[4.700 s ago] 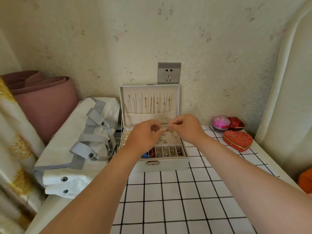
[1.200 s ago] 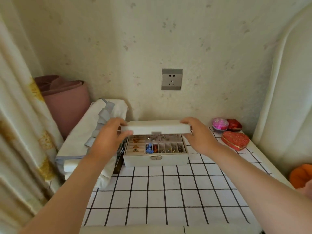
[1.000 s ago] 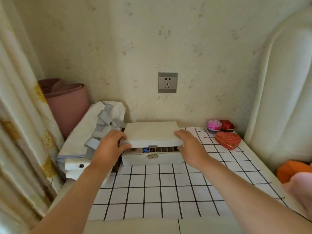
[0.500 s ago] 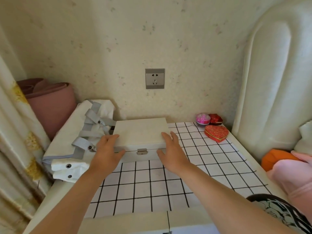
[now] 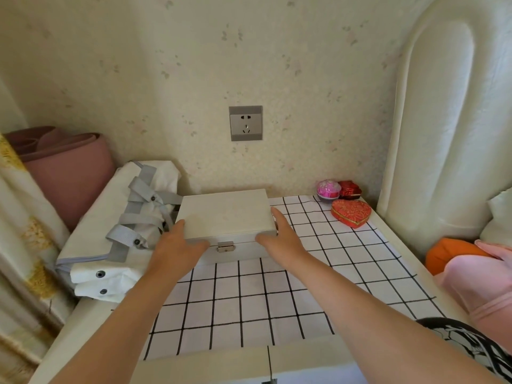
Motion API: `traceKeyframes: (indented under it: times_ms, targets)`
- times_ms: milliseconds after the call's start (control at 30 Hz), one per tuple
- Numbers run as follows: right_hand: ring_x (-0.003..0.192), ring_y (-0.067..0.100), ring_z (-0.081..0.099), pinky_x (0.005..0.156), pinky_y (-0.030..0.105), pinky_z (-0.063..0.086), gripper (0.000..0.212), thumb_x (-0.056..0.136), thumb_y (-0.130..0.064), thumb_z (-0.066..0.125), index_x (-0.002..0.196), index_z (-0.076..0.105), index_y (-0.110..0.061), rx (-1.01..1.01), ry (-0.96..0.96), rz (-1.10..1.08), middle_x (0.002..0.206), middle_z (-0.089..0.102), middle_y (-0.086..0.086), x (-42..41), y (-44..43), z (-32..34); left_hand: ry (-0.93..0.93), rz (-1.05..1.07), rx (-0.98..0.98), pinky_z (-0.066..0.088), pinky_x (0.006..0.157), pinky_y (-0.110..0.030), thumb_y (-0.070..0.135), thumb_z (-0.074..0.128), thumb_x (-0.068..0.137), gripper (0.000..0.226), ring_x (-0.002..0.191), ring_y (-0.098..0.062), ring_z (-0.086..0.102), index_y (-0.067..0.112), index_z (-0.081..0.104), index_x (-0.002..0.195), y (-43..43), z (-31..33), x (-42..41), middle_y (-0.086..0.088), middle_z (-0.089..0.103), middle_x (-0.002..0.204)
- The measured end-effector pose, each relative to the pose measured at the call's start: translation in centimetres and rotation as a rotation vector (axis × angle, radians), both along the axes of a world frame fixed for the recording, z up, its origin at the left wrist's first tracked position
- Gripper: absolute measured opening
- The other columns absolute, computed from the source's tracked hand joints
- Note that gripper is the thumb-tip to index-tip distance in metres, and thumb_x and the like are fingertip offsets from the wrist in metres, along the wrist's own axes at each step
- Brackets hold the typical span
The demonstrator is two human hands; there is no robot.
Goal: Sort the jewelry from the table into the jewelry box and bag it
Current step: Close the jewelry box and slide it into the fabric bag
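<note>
The jewelry box (image 5: 225,214) sits with its lid down at the back of the checked cloth (image 5: 249,289), framed by both hands. The left hand (image 5: 177,252) lies against its front left corner. The fingers are fairly straight and spread: one finger (image 5: 179,227) runs up the lid's left edge and the thumb stretches along the front face. The right hand (image 5: 279,242) mirrors it at the front right corner, with a finger (image 5: 278,216) along the right edge and the thumb pointing inward. The small metal clasp (image 5: 225,246) shows between the two thumbs.

The remaining fingers of each hand drop behind the box's sides, so it cannot be told how they bear on it. Nothing inside the box can be seen.

Just outside the left fingers lies the white bag (image 5: 110,217) with grey straps, partly tucked behind the box. Beyond the right fingers stand a red heart-shaped box (image 5: 351,213), a pink ball (image 5: 328,189) and a small red case (image 5: 350,189), whose details are too fine to read.
</note>
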State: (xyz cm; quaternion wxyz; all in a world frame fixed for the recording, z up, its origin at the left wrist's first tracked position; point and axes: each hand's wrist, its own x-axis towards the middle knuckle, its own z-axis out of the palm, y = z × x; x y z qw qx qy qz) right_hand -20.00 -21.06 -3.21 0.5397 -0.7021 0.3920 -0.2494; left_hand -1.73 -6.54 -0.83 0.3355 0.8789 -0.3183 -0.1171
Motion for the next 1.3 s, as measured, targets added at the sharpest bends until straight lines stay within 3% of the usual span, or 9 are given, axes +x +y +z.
traceKeyframes:
  times_ms: [100,200,267,433,633,900,1033,1167,1300]
  targets:
    - [0.104,0.006,0.056,0.086,0.022,0.043,0.045,0.096,-0.038,0.054,0.139,0.043,-0.031,0.061,-0.023,-0.047,0.12,0.058,-0.013,0.1,-0.2,0.5,-0.035,-0.004,0.017,0.038,0.106,-0.045,0.056,0.062,0.087,0.08,0.134,-0.031,0.038,0.023,0.028,0.151,0.2,-0.4,-0.2,-0.011,0.037,0.148]
    - [0.116,0.015,0.059,0.102,0.039,0.047,0.059,0.089,-0.056,0.051,0.138,0.053,-0.023,0.039,0.047,-0.04,0.129,0.063,-0.007,0.5,-0.4,0.3,-0.037,0.013,-0.026,0.035,0.108,-0.047,0.058,0.052,0.092,0.069,0.135,-0.031,0.036,0.022,0.035,0.148,0.5,-0.4,0.0,-0.011,0.036,0.149]
    - [0.113,0.017,0.061,0.102,0.041,0.049,0.048,0.094,-0.047,0.051,0.136,0.056,-0.023,0.017,0.051,-0.039,0.125,0.065,-0.005,0.7,-0.6,0.0,-0.015,0.015,-0.069,0.036,0.106,-0.044,0.052,0.051,0.095,0.06,0.132,-0.03,0.04,0.021,0.04,0.145,0.5,-0.4,0.2,-0.012,0.039,0.147]
    - [0.119,0.021,0.057,0.105,0.041,0.046,0.047,0.099,-0.039,0.049,0.142,0.05,-0.02,0.036,0.055,-0.038,0.132,0.061,0.0,1.0,-0.5,0.3,0.063,0.034,-0.12,0.037,0.1,-0.038,0.042,0.063,0.092,0.057,0.125,-0.031,0.042,0.023,0.043,0.141,0.3,-0.5,0.6,-0.013,0.033,0.145]
    - [0.112,0.02,0.06,0.097,0.036,0.047,0.033,0.101,-0.026,0.049,0.132,0.057,-0.021,0.131,-0.012,-0.016,0.123,0.065,-0.001,1.1,-1.0,0.4,0.122,0.044,-0.057,0.036,0.103,-0.041,0.045,0.062,0.092,0.073,0.13,-0.033,0.038,0.024,0.026,0.152,0.1,0.1,0.9,-0.013,0.026,0.148]
    - [0.108,0.02,0.064,0.091,0.034,0.051,0.031,0.098,-0.027,0.055,0.128,0.061,-0.02,0.172,-0.041,0.012,0.119,0.069,-0.001,1.4,-1.8,0.4,0.089,-0.026,-0.076,0.037,0.102,-0.036,0.04,0.058,0.095,0.059,0.13,-0.027,0.044,0.014,0.038,0.144,0.1,0.3,0.7,-0.008,0.046,0.143]
    - [0.104,0.022,0.065,0.08,0.032,0.051,0.029,0.097,-0.015,0.055,0.125,0.064,-0.018,0.208,-0.043,0.043,0.12,0.07,0.004,1.0,-2.4,1.1,0.069,-0.015,-0.111,0.035,0.096,-0.029,0.035,0.061,0.095,0.059,0.131,-0.024,0.044,0.008,0.042,0.144,0.3,1.1,0.4,-0.008,0.049,0.143]
    - [0.113,0.024,0.064,0.104,0.045,0.048,0.031,0.097,-0.009,0.053,0.124,0.064,-0.023,0.195,-0.053,0.029,0.12,0.07,0.002,-0.3,-3.5,2.1,0.082,-0.046,-0.186,0.037,0.086,-0.023,0.034,0.067,0.091,0.055,0.109,-0.01,0.05,0.013,0.05,0.139,0.2,1.4,0.2,0.007,0.055,0.117]
    - [0.111,0.03,0.063,0.1,0.045,0.048,0.03,0.097,-0.005,0.049,0.119,0.063,-0.022,0.171,-0.065,-0.036,0.119,0.069,0.008,-2.6,-4.7,3.0,0.1,-0.131,-0.223,0.052,0.09,-0.032,0.044,0.072,0.084,0.059,0.11,-0.016,0.062,0.024,0.055,0.137,-0.5,1.7,-0.8,0.012,0.064,0.119]
